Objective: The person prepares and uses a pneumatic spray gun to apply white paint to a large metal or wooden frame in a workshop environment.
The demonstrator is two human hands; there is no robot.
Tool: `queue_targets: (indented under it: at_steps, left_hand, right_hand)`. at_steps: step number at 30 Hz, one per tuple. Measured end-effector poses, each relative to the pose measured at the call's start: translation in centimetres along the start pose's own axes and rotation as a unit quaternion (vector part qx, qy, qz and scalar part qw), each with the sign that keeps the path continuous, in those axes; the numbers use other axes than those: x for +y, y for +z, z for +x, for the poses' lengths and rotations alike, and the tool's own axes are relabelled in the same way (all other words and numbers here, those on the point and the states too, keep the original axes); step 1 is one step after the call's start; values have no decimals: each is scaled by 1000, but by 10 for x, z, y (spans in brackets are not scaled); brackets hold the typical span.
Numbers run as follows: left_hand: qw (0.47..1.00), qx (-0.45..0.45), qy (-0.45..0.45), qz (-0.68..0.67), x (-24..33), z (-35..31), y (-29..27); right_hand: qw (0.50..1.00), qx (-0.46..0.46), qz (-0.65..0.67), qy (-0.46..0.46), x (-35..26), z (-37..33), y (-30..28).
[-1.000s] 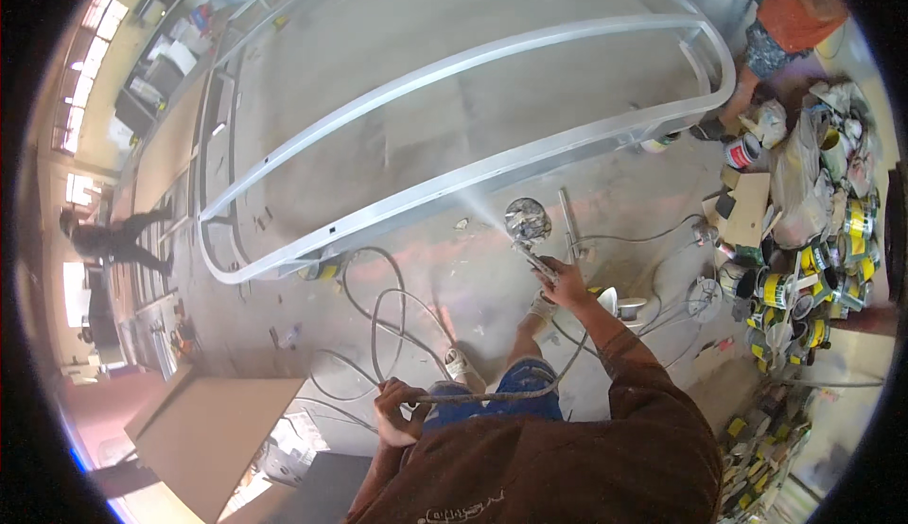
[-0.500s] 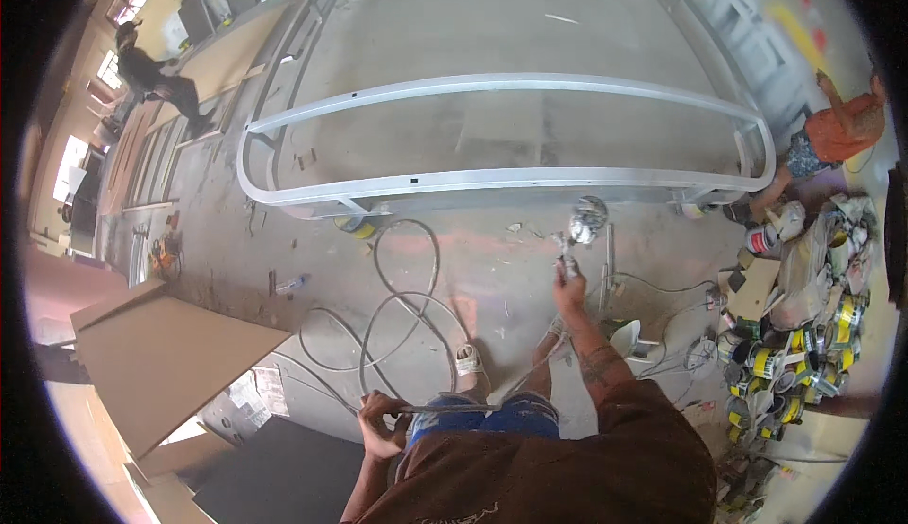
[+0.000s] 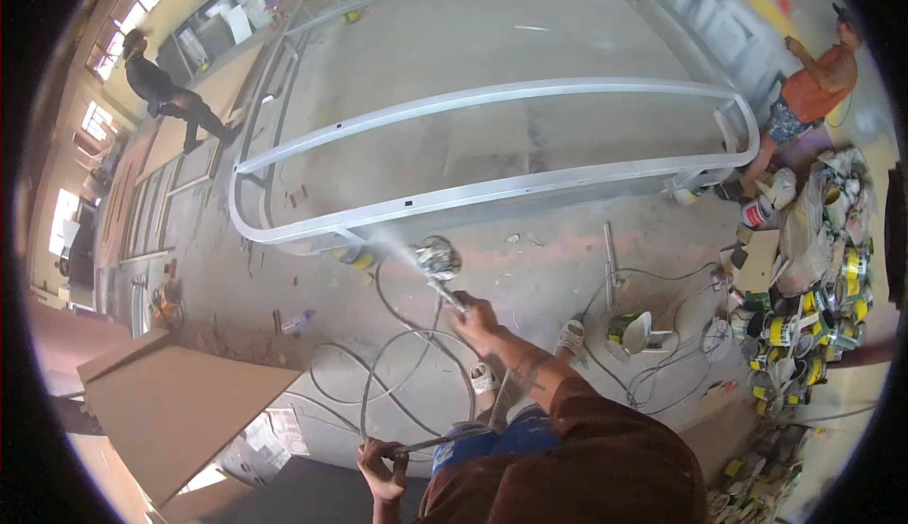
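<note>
My right hand [image 3: 476,320] is closed round the handle of a paint spray gun [image 3: 439,259] with a silvery, paint-smeared cup. A pale mist leaves the gun toward the lower rail of a light-grey metal frame [image 3: 492,190] with rounded corners. The gun stays apart from the rail. My left hand [image 3: 380,468] is wrapped round a grey hose [image 3: 435,442], which crosses in front of my blue shorts. More of that hose lies in loops on the floor by my feet.
Brown boards [image 3: 184,410] lean at the lower left. Many used paint cans [image 3: 780,330] are heaped on the right, near an open bucket [image 3: 629,332] and cables. A person in orange [image 3: 821,84] crouches at the far right; another in dark clothes [image 3: 156,79] walks at the far left.
My right hand has swung the spray gun leftward and nearer the frame's left end, and mist now shows from it. My left hand keeps holding the hose. The person at left has stepped along.
</note>
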State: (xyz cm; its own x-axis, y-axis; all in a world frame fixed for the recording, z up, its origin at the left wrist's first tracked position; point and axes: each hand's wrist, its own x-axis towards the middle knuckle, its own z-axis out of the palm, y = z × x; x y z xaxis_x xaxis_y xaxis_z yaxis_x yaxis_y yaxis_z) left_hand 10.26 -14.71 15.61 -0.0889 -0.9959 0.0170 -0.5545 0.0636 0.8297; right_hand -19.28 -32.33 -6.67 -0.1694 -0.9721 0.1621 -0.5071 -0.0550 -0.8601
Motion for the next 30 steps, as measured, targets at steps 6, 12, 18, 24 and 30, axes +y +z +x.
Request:
queue_targets:
  at_steps: [6, 12, 18, 24, 30]
  left_hand:
    - [999, -30, -8, 10, 0, 4, 6]
    - [997, 31, 48, -47, -60, 11, 27]
    - [992, -76, 95, -28, -16, 67, 31]
    - [969, -163, 183, -7, -9, 152, 79]
    - [905, -289, 300, 84, 38, 202, 146]
  right_hand:
    - [962, 230, -34, 143, 87, -4, -82]
    - [879, 411, -88, 227, 114, -22, -217]
    - [835, 443, -180, 272, 131, -125, -286]
    - [830, 409, -125, 358, 32, -235, -349]
    - [775, 529, -81, 337, 12, -274, -371]
